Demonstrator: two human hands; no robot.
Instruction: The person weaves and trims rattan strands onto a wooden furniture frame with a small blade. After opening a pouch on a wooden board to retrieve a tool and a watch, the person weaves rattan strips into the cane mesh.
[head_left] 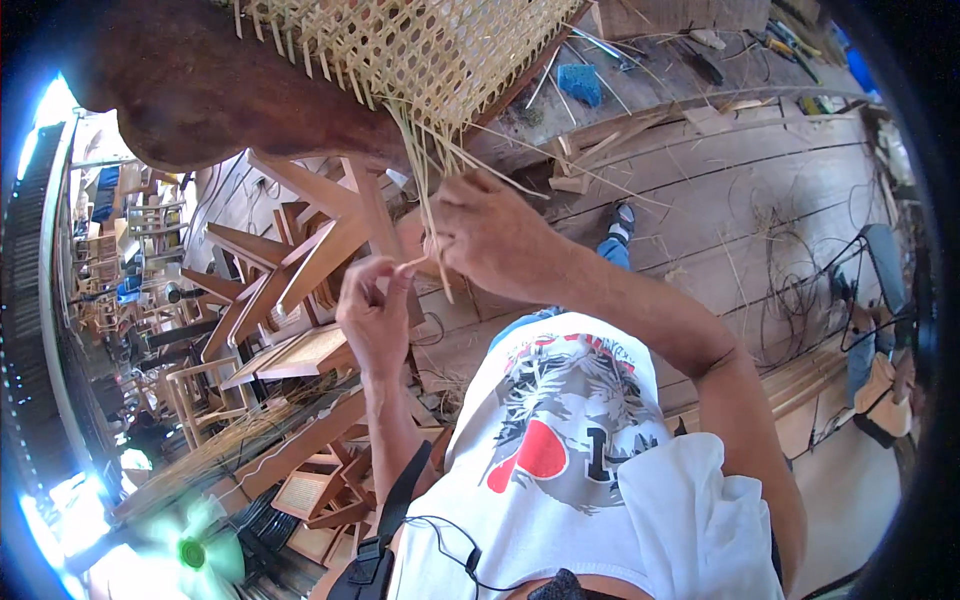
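Woven cane webbing with an open lattice is set in a dark, curved wooden frame at the top. Several loose cane strands hang from its near corner down to my hands. My right hand is closed around strands just below that corner, its fingers curled and partly hidden. Lower and to the left, my left hand pinches the end of a cane strand between thumb and forefinger. The two hands nearly meet at this strand.
Stacked wooden chair parts stand left of my hands. A blue sponge and tools lie on the bench beyond. Cane scraps litter the plank floor. A green fan is at lower left; another person sits far right.
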